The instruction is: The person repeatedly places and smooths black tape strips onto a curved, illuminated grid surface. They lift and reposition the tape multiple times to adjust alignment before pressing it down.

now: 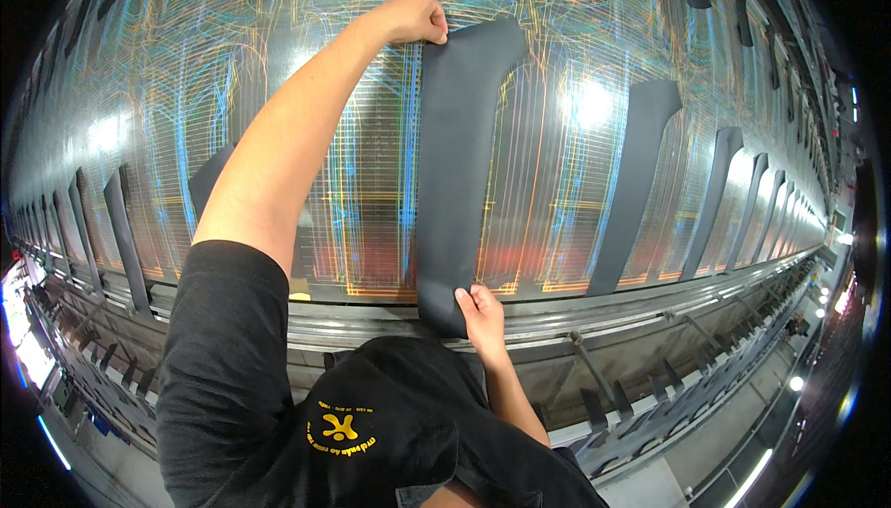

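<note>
against the wide sheet of coloured threads, a long dark grey strip hangs upright at its middle. more grey strips line the sheet either side. left hand, arm raised, is closed on the strip's top corner; right hand pinches its bottom edge beside the metal rail.

The person's left arm extends upward and forward, bare from the short black sleeve to the wrist, the elbow nearly straight. The left hand is closed, fingers curled and pinched together at the top of its reach. The right forearm rises from the lower edge of the view, partly hidden behind the torso. The right hand sits low, well apart from the left, back facing the camera, fingers pinched shut.
</note>
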